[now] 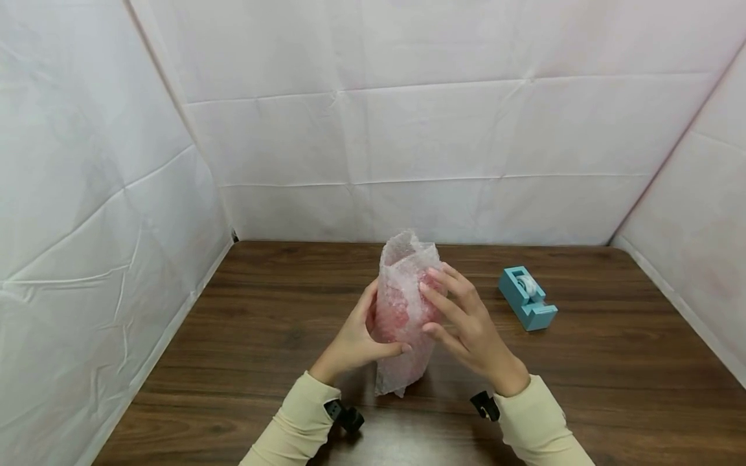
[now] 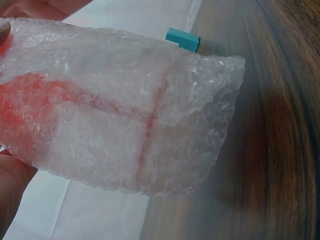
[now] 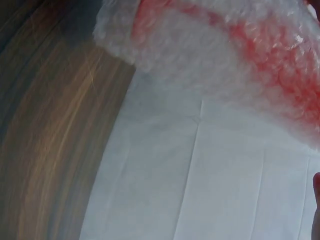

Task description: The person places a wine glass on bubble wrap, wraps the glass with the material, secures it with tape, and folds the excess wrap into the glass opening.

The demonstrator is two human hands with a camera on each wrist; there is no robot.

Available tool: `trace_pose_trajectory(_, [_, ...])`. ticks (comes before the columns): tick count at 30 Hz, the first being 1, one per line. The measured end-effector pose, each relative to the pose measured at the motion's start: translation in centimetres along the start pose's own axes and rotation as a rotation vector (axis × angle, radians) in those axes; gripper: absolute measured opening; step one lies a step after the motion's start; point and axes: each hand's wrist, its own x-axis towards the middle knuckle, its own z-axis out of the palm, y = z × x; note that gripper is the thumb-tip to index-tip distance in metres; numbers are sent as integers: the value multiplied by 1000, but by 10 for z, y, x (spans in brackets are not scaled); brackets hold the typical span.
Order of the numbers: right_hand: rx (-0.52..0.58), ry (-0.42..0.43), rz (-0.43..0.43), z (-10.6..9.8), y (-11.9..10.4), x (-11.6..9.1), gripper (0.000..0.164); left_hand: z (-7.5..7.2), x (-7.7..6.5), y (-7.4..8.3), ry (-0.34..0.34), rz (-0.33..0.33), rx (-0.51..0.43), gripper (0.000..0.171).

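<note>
A bundle of clear bubble wrap [image 1: 402, 366] stands about upright at the middle of the table, its upper end loose and uneven. Through the plastic shows a red thing; in the left wrist view, the wrap [image 2: 105, 135] reveals a wide red part narrowing to a thin line and a straight edge, rather like a stemmed glass. My left hand [image 1: 352, 343] grips the bundle from the left, thumb across its front and fingers partly hidden behind. On the right side, my right hand [image 1: 474, 330] touches the wrap with spread, fairly straight fingers.
A teal tape dispenser [image 1: 522, 301] with a roll of clear tape sits to the right of the bundle. The dark wooden table [image 1: 262, 362] is bordered by white sheeting [image 1: 419, 136] at the back and both sides.
</note>
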Motion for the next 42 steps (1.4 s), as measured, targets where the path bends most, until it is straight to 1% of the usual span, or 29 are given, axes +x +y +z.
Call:
trace_pose_trajectory(8, [71,-118,11,-5,-1,1,43,-1,0,0,-5,10,36,105])
trace_pose_trajectory(11, [85,-141,21,-6,-3,2,40,0,0,0,-6,18,33,106])
trace_pose_trajectory(16, [92,-166,36,-7,-5,2,36,0,-1,-1,-32,32,20,103])
trace_pose_trajectory(19, [99,-181,40,-8,-5,2,35,0,0,-1,-41,26,18,102])
trace_pose_trajectory(21, [104,-193,48,-9,-4,1,35,1,0,-1,-41,8,16,103])
trace_pose_trajectory(26, [89,-227,88,-10,-4,0,36,1,0,-1,-49,-11,16,104])
trace_pose_trajectory(32, [115,-239,94,-11,-4,1,34,1,-2,-4,-54,-14,27,104])
trace_pose_trajectory(36, [128,-233,95,-11,-5,1,33,1,-3,-5,-57,-11,23,104])
trace_pose_trajectory(38, [145,-217,106,-10,-6,1,33,1,-3,-5,-57,-3,21,103])
trace_pose_trajectory(42, [220,-164,138,-9,-8,2,31,1,-2,-4,-41,14,14,102])
